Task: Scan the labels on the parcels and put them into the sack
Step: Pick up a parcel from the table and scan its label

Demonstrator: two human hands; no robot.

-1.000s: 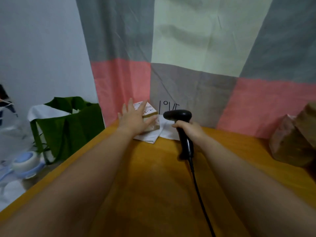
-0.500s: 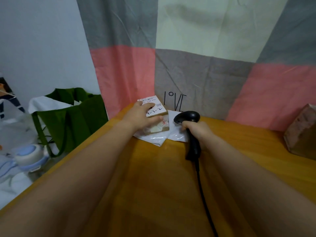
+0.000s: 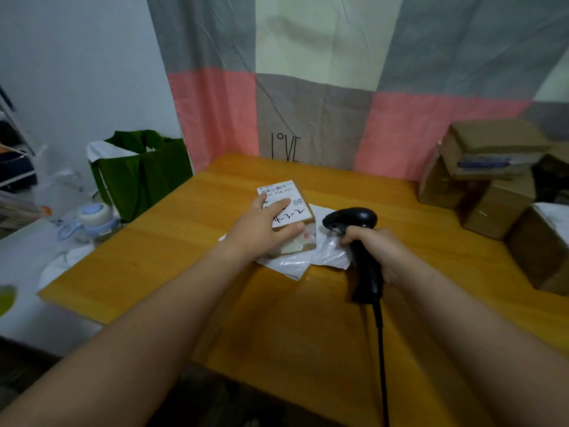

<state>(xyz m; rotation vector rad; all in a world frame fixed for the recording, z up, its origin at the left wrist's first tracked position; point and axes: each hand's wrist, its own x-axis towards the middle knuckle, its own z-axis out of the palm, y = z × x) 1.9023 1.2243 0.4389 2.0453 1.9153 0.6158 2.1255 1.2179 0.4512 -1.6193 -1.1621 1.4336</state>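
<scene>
Brown card and white label meet under a person's left hand (image 3: 266, 229), which presses a small parcel (image 3: 292, 223) flat, fingers spread across part of the label (image 3: 284, 200), toward the far middle of the orange table (image 3: 308, 318). The parcel sits on a white plastic mailer (image 3: 314, 257). The right hand (image 3: 374, 245) is wrapped around the grip of a black corded scanner (image 3: 354, 223), its head just beside the parcel's right edge. A clean read likely calls for sliding the fingers off the printed codes, leaving the barcode strip along the label's far edge uncovered, and tilting the scanner head onto it. A green sack (image 3: 138, 174) waits open off the table's far left corner.
</scene>
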